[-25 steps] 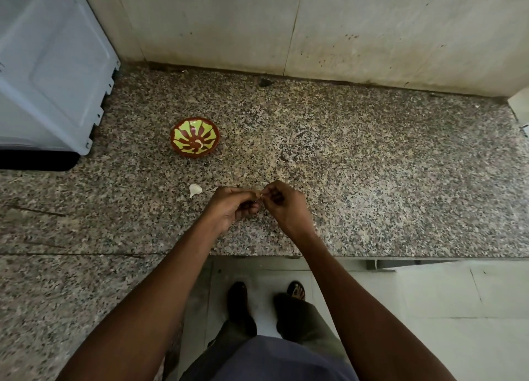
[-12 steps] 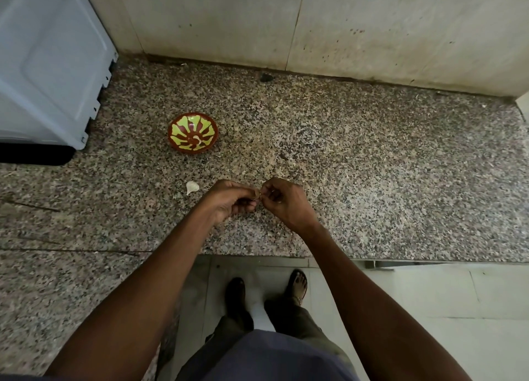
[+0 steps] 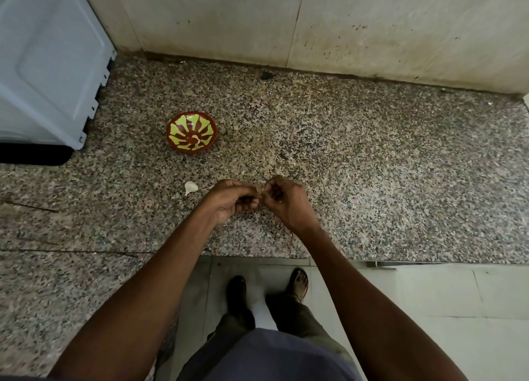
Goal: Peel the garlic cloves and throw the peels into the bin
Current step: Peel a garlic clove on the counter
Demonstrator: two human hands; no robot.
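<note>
Speckled granite counter: one slab, brown, grey and black, spanning the middle band of the frame, its front edge running across the lower centre.

Hands: two, meeting at the centre of the frame above the counter, near its front edge. Left hand has its fingers curled inward, thumb and fingertips closed on a small pale garlic clove. Right hand is likewise curled, its fingertips pinching the same clove from the other side. The clove is mostly hidden between the two hands; only a sliver shows where the fingertips meet.

Loose garlic clove: one, whitish, lying on the counter just left of the left hand, apart from it.

Bowl: one, small and round, red-brown with yellow-green petal markings, standing on the counter at centre left, well beyond the hands. One small pale curved piece lies inside it; what it is cannot be told.

White appliance: one, a panelled body filling the upper left corner, resting on the counter.

Wall: beige tiles, stained and spotted, across the top of the frame.

Feet: two, at lower centre on a pale tiled floor below the counter edge, the right foot in a sandal.
</note>
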